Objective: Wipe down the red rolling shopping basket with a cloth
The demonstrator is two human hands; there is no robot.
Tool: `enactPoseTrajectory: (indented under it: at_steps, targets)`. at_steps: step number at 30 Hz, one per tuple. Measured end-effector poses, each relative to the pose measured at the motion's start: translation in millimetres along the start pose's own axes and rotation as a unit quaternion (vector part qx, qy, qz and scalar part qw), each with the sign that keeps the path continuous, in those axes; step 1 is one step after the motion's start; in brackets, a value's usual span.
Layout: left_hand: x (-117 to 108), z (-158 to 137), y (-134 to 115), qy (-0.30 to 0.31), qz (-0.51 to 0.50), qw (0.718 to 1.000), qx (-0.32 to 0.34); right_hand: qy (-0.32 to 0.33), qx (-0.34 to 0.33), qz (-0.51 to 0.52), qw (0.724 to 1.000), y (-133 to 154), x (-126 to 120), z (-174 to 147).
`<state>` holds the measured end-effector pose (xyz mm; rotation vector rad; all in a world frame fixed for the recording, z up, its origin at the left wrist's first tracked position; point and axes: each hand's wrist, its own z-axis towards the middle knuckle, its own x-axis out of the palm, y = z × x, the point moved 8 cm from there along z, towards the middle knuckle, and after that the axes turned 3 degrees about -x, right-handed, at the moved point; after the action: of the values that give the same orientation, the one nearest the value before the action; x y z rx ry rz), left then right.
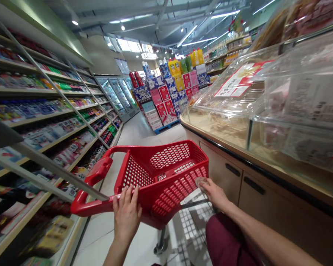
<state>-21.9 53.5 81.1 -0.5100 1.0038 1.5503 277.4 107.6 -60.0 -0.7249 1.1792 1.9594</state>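
A red plastic shopping cart (180,181) with a lattice basket stands in front of me, turned sideways. My left hand (127,212) grips the cart's near rim beside the handle end, its fingers hooked over the edge. At the basket's other end is my right hand (213,192), its fingers drawn together in a pinch. A small pale roundish thing shows at those fingertips, too blurred to name. Whether that hand also touches the cart's corner I cannot tell. The red cart handle (91,208) points left, toward the shelves.
Shelves of bottled drinks (52,122) line the left side. A glass-topped counter (224,127) with clear plastic food boxes (235,85) runs along the right. Stacked cartons on a blue pallet (166,127) stand ahead, with glass-door fridges (115,94) behind on the left.
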Motion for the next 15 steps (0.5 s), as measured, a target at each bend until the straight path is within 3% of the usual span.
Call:
enactPoseTrajectory:
  at_steps: [5, 8, 11, 15]
  targets:
    - [-1.1, 0.9, -2.2, -0.004, -0.009, 1.000, -0.002, -0.134, 0.001, 0.019, 0.991, -5.1, -45.1, 15.6]
    - [-3.0, 1.0, -2.7, -0.011, -0.014, 1.000, -0.004, -0.065, 0.037, -0.001, 0.997, -21.3, -32.0, 17.8]
    - [-3.8, 0.5, -3.6, -0.010, -0.013, 1.000, 0.000, -0.007, 0.029, 0.002, 1.000, -33.4, -16.2, 6.1]
    - [-3.4, -0.1, -4.2, -0.005, -0.017, 1.000, 0.002, -0.141, 0.026, 0.030, 0.989, -38.1, -45.9, 12.6]
